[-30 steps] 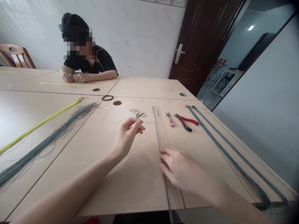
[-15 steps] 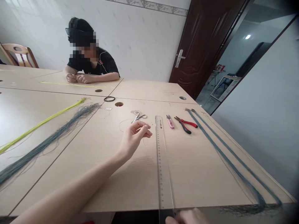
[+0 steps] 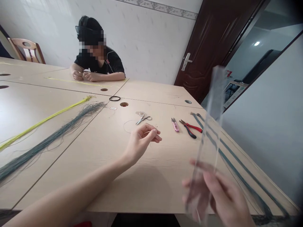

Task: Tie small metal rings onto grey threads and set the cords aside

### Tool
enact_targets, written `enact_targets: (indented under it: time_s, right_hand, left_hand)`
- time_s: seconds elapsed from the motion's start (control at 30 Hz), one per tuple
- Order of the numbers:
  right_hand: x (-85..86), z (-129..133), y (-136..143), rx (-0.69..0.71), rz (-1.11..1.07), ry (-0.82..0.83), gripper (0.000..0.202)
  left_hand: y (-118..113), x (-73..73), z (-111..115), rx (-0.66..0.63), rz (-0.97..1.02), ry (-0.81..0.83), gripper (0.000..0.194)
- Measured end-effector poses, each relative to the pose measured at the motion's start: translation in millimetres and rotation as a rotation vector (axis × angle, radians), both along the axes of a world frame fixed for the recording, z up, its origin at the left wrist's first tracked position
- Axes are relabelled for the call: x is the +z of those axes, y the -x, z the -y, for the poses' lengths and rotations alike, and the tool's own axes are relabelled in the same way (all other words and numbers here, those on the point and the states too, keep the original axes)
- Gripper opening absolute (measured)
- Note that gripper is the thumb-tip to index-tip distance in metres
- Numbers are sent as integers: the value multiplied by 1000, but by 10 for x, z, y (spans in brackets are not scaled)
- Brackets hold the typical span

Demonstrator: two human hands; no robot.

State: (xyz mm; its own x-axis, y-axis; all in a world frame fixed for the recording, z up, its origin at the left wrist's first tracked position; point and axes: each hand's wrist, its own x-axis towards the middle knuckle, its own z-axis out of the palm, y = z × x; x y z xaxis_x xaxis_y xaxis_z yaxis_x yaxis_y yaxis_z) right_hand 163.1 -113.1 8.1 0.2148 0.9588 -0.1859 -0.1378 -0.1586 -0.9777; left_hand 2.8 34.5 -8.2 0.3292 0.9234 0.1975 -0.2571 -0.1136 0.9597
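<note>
My right hand [image 3: 224, 192] grips a clear plastic ruler [image 3: 208, 126] near its lower end. The ruler is raised, tilted slightly to the right and blurred by motion. Over the middle of the table, my left hand [image 3: 144, 138] is closed in a pinch. A thin thread [image 3: 124, 126] loops out to its left, and a short tail shows below the fingers; the exact grip point is hidden. Small scissors [image 3: 141, 118] lie just beyond this hand. Pink thread snips [image 3: 175, 125] and red-and-black pliers [image 3: 189, 129] rest between the two hands, farther back.
Grey-green thread bundles [image 3: 241, 167] run along the table's right side. Another grey-green bundle [image 3: 54, 135] and a yellow one [image 3: 52, 118] lie on the left. A black ring [image 3: 115, 98] sits by a cable hole [image 3: 124, 104]. Another person [image 3: 99, 63] sits across the table [image 3: 146, 189].
My right hand has lifted the ruler off the table and brought it up and to the right. My left hand keeps its pinch; the view has shifted slightly.
</note>
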Motion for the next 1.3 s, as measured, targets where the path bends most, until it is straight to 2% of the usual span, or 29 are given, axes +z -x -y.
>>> enact_targets:
  time_s: [0.1,0.17,0.23,0.3,0.4,0.47,0.53,0.57,0.67,0.8,0.97,1.3]
  right_hand:
    - [194,-528,-100,107,15,-343,38]
    - [244,-839,-115,142,58,-481,27]
    - [230,-1045,-90,127,77,-554,15]
    - [165,-1126,-60,135,66,-577,18]
    - [39,-1073,-72,194,-10,-536,24]
    - [-19,-1005,-115,247,-70,-506,8]
    - [-42,-966,-157,289,-88,-548,17]
    - [-44,-961,-171,307,-68,-589,20]
    - [-33,-971,-182,377,0,-673,13]
    - [-2,-950,-159,459,-38,-596,18]
    - [48,-893,-142,471,-70,-539,11]
    - [52,-858,-149,499,-131,-506,10]
  left_hand:
    - [-6,23,65,-34,-2,7,17]
    - [-7,35,102,-60,9,2,17]
    - [-5,38,120,-78,35,0,15]
    - [-2,33,120,-63,64,11,14]
    - [1,26,111,-44,72,32,14]
    - [1,29,121,-71,69,30,14]
    - [1,37,149,-108,69,21,14]
    - [2,41,167,-123,69,16,14]
    - [7,50,211,-163,82,14,12]
    - [13,64,225,-175,72,-12,11]
    - [24,100,236,-154,26,-103,14]
    - [31,123,264,-151,8,-234,11]
